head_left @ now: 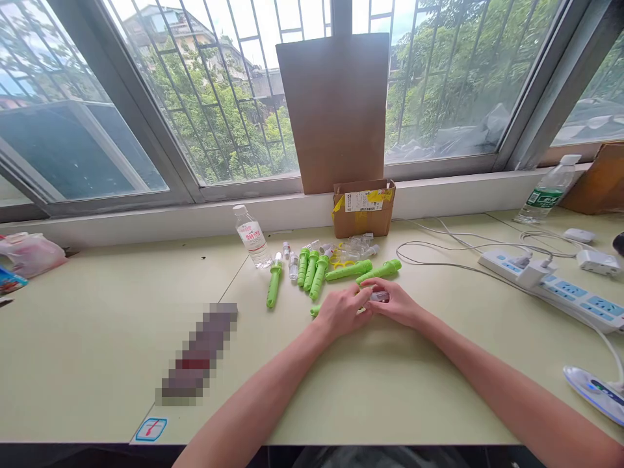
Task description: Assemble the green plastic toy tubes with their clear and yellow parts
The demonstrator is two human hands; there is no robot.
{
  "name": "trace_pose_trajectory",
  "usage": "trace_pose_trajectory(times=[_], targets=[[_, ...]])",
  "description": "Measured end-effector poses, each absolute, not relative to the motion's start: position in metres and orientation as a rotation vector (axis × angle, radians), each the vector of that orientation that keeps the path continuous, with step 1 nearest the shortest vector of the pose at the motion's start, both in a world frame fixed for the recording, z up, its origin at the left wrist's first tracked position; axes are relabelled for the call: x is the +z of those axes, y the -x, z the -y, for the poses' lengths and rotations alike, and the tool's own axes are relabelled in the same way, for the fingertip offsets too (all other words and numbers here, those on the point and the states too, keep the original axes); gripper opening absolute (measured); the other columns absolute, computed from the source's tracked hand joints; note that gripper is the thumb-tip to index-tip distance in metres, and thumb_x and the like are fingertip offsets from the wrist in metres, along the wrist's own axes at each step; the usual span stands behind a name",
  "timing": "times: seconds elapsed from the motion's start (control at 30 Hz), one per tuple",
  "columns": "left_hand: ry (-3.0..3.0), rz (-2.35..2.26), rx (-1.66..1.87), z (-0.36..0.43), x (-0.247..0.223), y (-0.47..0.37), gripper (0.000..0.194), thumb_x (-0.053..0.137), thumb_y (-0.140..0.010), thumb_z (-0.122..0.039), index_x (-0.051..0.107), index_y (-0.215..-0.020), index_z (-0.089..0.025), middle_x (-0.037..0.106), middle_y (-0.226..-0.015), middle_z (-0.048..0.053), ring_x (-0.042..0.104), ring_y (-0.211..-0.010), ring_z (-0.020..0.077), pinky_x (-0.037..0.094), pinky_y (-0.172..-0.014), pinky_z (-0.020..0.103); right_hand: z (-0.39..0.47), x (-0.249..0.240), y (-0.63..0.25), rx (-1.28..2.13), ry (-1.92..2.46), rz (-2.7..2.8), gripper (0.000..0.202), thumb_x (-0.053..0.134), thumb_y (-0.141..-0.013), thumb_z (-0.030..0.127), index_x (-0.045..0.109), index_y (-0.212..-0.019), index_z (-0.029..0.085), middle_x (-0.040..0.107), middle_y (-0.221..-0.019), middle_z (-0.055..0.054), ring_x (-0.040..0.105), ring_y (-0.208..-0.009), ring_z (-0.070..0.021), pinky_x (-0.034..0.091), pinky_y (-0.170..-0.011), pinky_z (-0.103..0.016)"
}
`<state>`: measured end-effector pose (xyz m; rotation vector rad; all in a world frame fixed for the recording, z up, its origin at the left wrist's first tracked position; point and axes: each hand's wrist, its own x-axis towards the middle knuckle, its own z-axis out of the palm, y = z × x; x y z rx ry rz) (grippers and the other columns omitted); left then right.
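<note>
My left hand point(344, 307) is wrapped round a green plastic tube point(314, 311), whose end sticks out at the left under the palm. My right hand point(397, 303) meets it and grips a small clear plastic piece point(380, 296) with a whitish part; the fingers hide how the two pieces join. Just beyond the hands lie more green tubes with ridged ends, among them one pointing right point(379, 272), one beside it point(348, 270) and several to the left point(311, 270). Another green tube point(274, 286) with a clear top lies farther left, near a small clear vial point(293, 267).
A pile of clear plastic parts point(358, 247) lies before an open cardboard box point(363, 224). A water bottle point(252, 237) stands at the left. Rightward are cables and a power strip point(560, 286). A blurred dark object point(199, 354) lies front left.
</note>
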<state>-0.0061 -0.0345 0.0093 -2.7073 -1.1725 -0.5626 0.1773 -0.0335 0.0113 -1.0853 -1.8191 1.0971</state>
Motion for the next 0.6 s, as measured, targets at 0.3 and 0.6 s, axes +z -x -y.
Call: trace_pose_trajectory(times=[0.3,0.6], targets=[[2.610,1.347,-0.585,0.032,0.015,0.006,0.035,0.040,-0.090,-0.044,0.061,-0.106,-0.022,0.063,-0.084,0.005,0.061,-0.066,0.0165,0.039,-0.051,0.025,0.026,0.014,-0.183,1.000,1.118,1.699,0.044,0.056,-0.082,0.054,0.059,-0.109,0.019,0.065,-0.086,-0.005,0.059,-0.063,-0.0147,0.049,-0.056,-0.028],[2.633,1.340,-0.510,0.034,0.017,0.005,0.029,0.042,-0.088,-0.040,0.061,-0.100,-0.021,0.062,-0.084,0.006,0.060,-0.065,0.0161,0.039,-0.050,0.024,0.002,0.029,-0.175,0.554,1.263,1.684,0.029,0.049,-0.086,0.044,0.063,-0.096,0.020,0.068,-0.092,-0.007,0.062,-0.077,-0.0195,0.049,-0.063,-0.030]])
